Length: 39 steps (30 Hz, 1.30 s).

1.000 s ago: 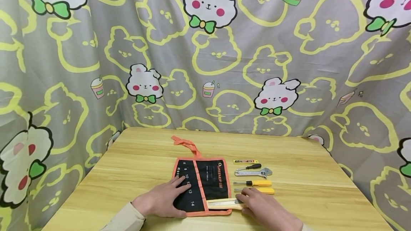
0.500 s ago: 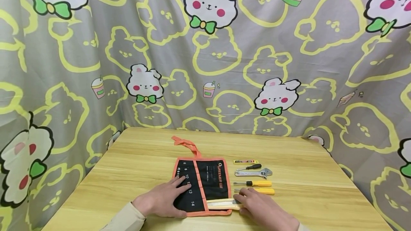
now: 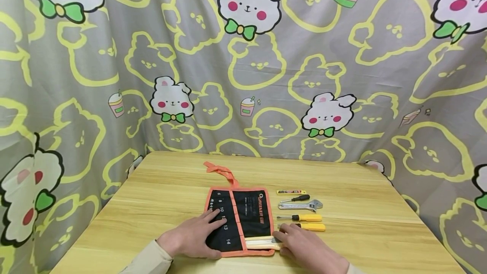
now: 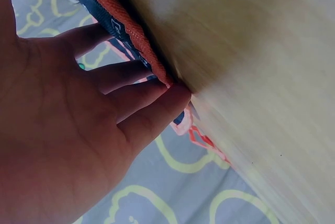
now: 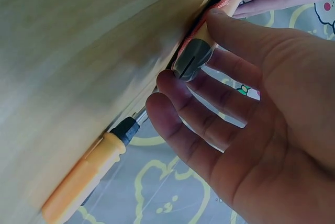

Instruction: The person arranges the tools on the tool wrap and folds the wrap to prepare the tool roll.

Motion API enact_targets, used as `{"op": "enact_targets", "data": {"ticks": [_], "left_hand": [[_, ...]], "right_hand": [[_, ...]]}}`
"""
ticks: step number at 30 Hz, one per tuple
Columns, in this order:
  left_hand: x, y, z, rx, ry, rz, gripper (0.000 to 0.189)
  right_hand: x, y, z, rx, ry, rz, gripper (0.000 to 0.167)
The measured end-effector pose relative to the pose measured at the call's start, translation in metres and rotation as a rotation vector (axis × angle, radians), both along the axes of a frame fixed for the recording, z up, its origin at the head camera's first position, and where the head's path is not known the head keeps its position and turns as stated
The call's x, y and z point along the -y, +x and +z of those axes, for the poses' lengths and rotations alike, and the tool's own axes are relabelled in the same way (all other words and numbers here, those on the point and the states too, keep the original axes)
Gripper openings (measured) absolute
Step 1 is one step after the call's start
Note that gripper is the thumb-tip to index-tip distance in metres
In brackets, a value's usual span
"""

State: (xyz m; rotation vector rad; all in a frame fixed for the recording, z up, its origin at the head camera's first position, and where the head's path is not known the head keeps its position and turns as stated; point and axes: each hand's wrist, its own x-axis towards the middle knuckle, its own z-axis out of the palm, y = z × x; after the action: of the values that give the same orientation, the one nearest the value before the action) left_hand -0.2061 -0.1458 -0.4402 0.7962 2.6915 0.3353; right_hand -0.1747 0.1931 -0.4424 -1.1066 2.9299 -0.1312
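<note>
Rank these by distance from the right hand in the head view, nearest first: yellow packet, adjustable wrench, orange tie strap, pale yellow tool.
From the right hand:
1. Pale yellow tool: in its grip, over the near right part of the pouch.
2. Adjustable wrench: beyond the hand, right of the pouch.
3. Yellow packet: just beyond the wrench.
4. Orange tie strap: behind the pouch, toward the left.

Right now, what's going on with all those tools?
A person's left hand rests on a black pouch with orange edges. The right hand holds a yellow cutter on it, its end at the orange strip by the 14; I can't tell if that's tucked in. Beside the pouch lie two yellow screwdrivers, a black screwdriver and a wrench.
</note>
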Motion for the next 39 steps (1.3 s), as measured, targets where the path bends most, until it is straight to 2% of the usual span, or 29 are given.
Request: {"op": "enact_targets", "data": {"ticks": [6, 14, 20, 24, 30, 39], "left_hand": [[0.000, 0.000, -0.001, -0.011, 0.000, -0.004, 0.086], [-0.001, 0.000, -0.001, -0.018, 0.008, -0.007, 0.087], [-0.001, 0.001, -0.001, -0.021, 0.003, -0.005, 0.087], [-0.001, 0.001, -0.001, -0.024, 0.001, -0.008, 0.088], [-0.002, 0.001, 0.000, -0.017, -0.003, -0.004, 0.088], [-0.002, 0.002, 0.000, -0.036, -0.007, -0.011, 0.088]], "right_hand": [[0.004, 0.000, 0.000, -0.011, 0.016, -0.007, 0.020], [0.008, -0.001, 0.001, 0.029, 0.010, -0.018, 0.020], [0.011, -0.001, 0.001, 0.009, 0.005, 0.001, 0.018], [0.011, -0.001, 0.001, 0.019, -0.001, -0.006, 0.025], [0.004, 0.001, 0.001, 0.057, -0.033, -0.020, 0.036], [-0.013, 0.001, -0.001, 0.043, -0.045, -0.036, 0.029]]}}
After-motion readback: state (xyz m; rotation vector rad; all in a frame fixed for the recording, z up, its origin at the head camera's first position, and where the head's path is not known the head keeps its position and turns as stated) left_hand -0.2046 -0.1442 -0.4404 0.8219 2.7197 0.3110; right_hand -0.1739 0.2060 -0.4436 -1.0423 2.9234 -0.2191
